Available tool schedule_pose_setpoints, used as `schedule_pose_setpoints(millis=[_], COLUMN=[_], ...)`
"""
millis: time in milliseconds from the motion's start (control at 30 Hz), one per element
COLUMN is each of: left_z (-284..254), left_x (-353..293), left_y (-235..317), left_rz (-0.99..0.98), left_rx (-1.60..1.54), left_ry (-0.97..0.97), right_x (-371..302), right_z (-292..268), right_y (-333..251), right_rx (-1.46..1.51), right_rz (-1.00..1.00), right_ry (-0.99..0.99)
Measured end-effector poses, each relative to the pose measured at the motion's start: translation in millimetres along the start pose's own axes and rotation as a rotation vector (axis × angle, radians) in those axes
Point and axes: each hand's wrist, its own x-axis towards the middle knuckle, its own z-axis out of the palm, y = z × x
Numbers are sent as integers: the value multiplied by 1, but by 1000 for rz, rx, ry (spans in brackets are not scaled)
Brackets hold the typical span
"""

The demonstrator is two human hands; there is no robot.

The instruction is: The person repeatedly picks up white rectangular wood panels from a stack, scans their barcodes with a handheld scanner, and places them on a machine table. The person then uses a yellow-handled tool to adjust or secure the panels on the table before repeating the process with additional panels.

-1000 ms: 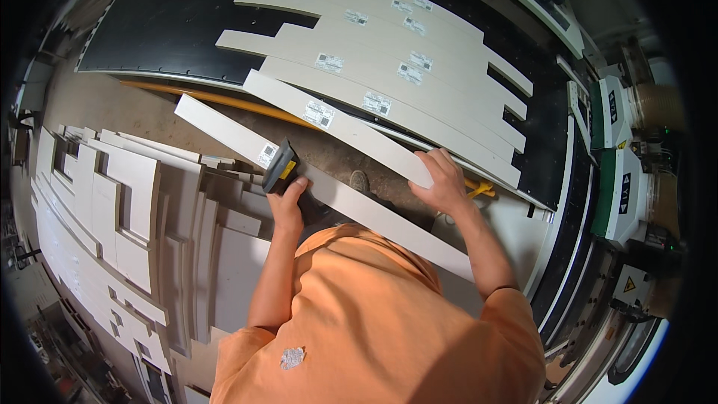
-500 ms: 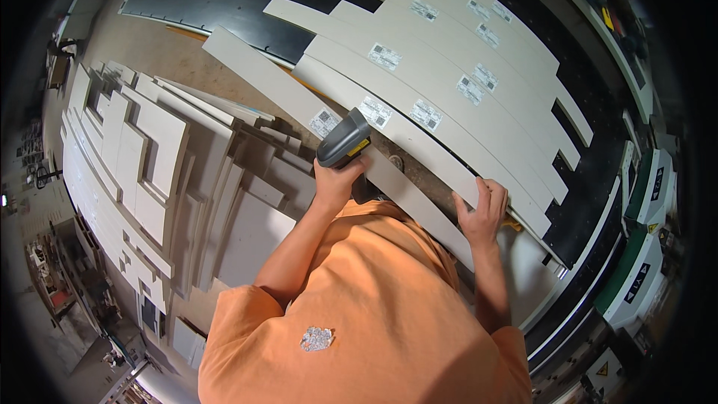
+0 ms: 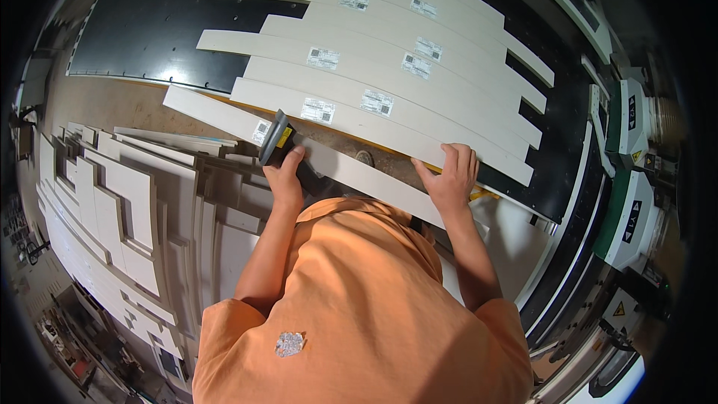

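Note:
My left hand grips a dark handheld scanner with a yellow band, its head pointed at a small label near the left end of a long white board. This board runs diagonally in front of me, pulled off the black machine bed. My right hand presses flat on the far edge of the same board, further right. Behind it several long white labelled boards lie side by side on the black bed. My orange shirt hides the lower middle of the view.
A cart of stacked white panels stands upright at my left. Green and white machine housings line the right side of the bed. Brown floor shows between the bed and the stack.
My left hand has carried the scanner left along the board towards its label. My right hand has shifted up onto the board's far edge, and the view has tilted.

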Motion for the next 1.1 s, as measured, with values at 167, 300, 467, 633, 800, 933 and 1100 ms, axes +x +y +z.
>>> schedule_pose_setpoints(millis=[167,300,467,633,800,933,1100], left_z=[3,10,16,12,15,21,11], left_x=[14,30,49,52,50,50,63], left_y=[-3,-8,-10,-6,0,10,43], left_rz=[32,38,76,23,30,-47,-269], left_rx=[10,-10,-53,-57,-99,-15,337], left_ry=[3,49,83,54,28,38,-158], right_x=[13,24,35,41,41,46,47], right_z=[1,2,-2,-4,-4,-5,-10], right_y=[-1,0,2,2,4,8,9], right_rx=[-2,32,84,87,89,102,233], right_rz=[68,141,162,194,186,161,-83], right_ry=[-67,-143,-237,-314,-312,-368,-374])
